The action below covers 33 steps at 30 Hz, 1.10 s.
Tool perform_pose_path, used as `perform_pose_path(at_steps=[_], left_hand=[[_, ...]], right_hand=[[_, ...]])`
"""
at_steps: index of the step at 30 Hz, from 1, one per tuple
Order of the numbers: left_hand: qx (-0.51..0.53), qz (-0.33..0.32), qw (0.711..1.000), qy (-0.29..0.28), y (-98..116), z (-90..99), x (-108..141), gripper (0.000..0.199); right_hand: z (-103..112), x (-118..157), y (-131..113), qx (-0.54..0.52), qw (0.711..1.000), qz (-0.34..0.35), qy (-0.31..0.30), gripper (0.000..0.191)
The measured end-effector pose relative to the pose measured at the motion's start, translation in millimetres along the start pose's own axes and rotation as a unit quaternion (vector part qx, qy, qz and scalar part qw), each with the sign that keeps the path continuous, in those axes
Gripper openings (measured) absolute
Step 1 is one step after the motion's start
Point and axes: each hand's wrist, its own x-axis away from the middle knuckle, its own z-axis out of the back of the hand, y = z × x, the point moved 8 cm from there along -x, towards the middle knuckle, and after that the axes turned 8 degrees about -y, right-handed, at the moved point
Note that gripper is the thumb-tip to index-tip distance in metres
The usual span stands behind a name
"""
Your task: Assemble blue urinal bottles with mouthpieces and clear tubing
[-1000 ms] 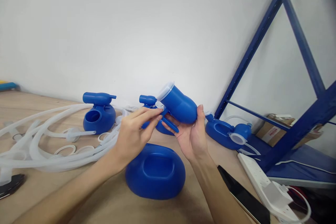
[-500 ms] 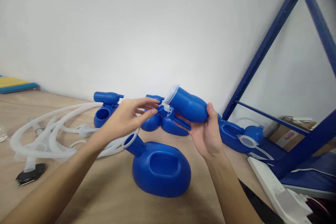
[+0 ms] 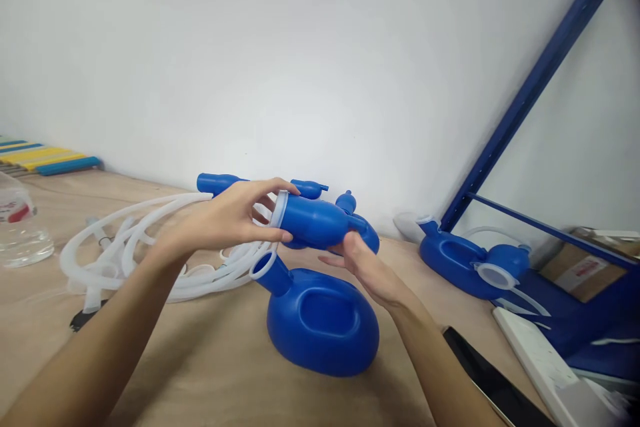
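Observation:
My left hand [image 3: 240, 217] grips the white-rimmed end of a blue plastic cup piece [image 3: 315, 220], fingers above and thumb below. My right hand [image 3: 367, 267] touches the rounded right end of this piece from below, its fingers partly hidden and apart. The piece lies level above a blue bottle [image 3: 325, 323], which rests on the table with its white-rimmed neck [image 3: 270, 270] tilted to the upper left. Behind the hands are other blue pieces [image 3: 346, 201], partly hidden.
Coiled white tubes [image 3: 135, 233] lie at left, beside a clear bottle [image 3: 23, 230]. At right are another blue bottle [image 3: 453, 260], a dark phone [image 3: 490, 373], a white power strip [image 3: 530, 353] and a blue metal frame [image 3: 530, 87].
The blue cup piece has moved left and down and turned level. My left hand has closed on its rimmed end; my right hand has shifted left beneath its other end. The view has shifted.

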Motion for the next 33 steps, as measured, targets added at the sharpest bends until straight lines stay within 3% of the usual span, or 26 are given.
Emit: perform_pose_path(at_steps=[5,7,9,12,14,17,19,22,24,26,29,31,33], left_hand=[[-0.010,0.060,0.998,-0.031,-40.0,16.5,-1.4,0.068],[-0.049,0.092,0.994,-0.031,-54.1,22.3,-1.4,0.070],[-0.103,0.120,0.987,-0.038,-68.1,20.4,-4.2,0.071],[-0.139,0.140,0.975,-0.103,-91.6,-9.8,-14.8,0.073],[-0.105,0.144,0.969,-0.173,-107.3,-45.2,-22.0,0.078],[-0.045,0.167,0.951,-0.258,-128.6,-95.4,-26.5,0.086],[-0.029,0.188,0.942,-0.276,-139.9,-114.5,-26.6,0.093],[-0.015,0.220,0.930,-0.295,-150.4,-125.2,-23.5,0.100],[-0.008,0.231,0.926,-0.299,-148.9,-120.5,-21.8,0.101],[-0.001,0.227,0.932,-0.283,-139.3,-103.4,-20.1,0.095],[-0.023,0.202,0.960,-0.194,-121.3,-49.1,-6.7,0.062],[-0.074,0.174,0.970,-0.154,-117.5,-8.6,17.5,0.048],[-0.114,0.202,0.960,-0.154,-135.6,22.9,53.1,0.036]], right_hand=[[16.2,-6.0,13.8,0.144,0.987,-0.052,0.039,0.078],[10.0,-6.4,19.4,0.241,0.966,-0.086,-0.032,0.076],[-3.0,-2.1,26.2,0.327,0.926,-0.118,-0.149,0.075],[-13.1,5.9,24.3,0.392,0.881,-0.104,-0.243,0.068],[-8.3,7.7,21.8,0.405,0.876,-0.102,-0.239,0.067],[8.0,11.2,29.0,0.419,0.864,-0.159,-0.228,0.075],[16.7,13.2,32.2,0.416,0.861,-0.181,-0.231,0.077],[22.4,12.7,30.9,0.407,0.865,-0.177,-0.235,0.075],[22.9,12.0,30.5,0.411,0.863,-0.177,-0.237,0.074],[21.0,11.4,29.8,0.410,0.865,-0.165,-0.238,0.073],[18.9,12.7,31.0,0.396,0.878,-0.134,-0.231,0.073],[21.9,14.7,34.0,0.394,0.888,-0.119,-0.206,0.073],[28.6,16.5,36.0,0.398,0.898,-0.107,-0.156,0.067]])
